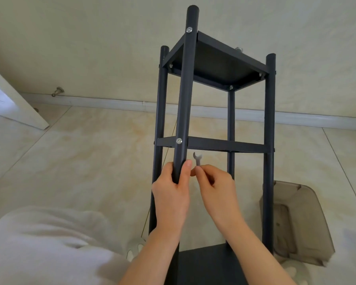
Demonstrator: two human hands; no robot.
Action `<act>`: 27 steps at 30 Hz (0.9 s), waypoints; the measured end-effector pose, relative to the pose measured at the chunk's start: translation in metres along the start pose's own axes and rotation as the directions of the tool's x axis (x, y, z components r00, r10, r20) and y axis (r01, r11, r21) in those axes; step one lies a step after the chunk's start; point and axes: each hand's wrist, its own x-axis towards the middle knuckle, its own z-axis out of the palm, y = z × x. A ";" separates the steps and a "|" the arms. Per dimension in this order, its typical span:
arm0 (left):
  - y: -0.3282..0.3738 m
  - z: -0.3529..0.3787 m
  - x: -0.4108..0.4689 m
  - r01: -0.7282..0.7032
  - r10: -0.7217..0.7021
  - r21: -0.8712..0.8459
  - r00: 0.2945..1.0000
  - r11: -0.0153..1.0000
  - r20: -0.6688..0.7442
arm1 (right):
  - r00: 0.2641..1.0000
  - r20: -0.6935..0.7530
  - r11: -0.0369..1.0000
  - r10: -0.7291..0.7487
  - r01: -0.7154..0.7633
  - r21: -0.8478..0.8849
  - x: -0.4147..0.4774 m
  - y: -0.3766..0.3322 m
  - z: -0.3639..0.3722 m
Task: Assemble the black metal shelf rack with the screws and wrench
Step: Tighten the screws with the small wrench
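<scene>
Rack [220,60] is centre of view, long axis running near to far, its far end toward the wall. Left hand [171,194] is wrapped round the nearest post [185,89], thumb along its right side, likely to steady the frame. Right hand [216,188], just right of that post, pinches the wrench [197,159] by its lower end between thumb and fingertips. The wrench lies roughly parallel to the posts, open end pointing far, just below the middle shelf. It looks lined up for the screw [179,141] there. A brown bin [296,223] sits on the floor to the right.
</scene>
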 end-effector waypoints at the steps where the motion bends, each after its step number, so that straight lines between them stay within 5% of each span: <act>1: -0.002 0.000 0.000 0.004 -0.004 0.013 1.000 1.000 0.000 | 1.000 0.027 1.000 0.013 -0.012 -0.011 0.000 0.001 0.001; 13: -0.012 -0.001 -0.002 0.056 -0.056 0.043 0.998 0.998 0.005 | 0.987 0.094 0.989 0.126 -0.118 -0.086 0.013 0.000 0.005; 27: -0.018 -0.003 0.000 0.013 -0.015 0.089 1.000 0.996 0.022 | 0.987 0.138 0.989 0.081 -0.063 -0.131 0.021 -0.012 0.006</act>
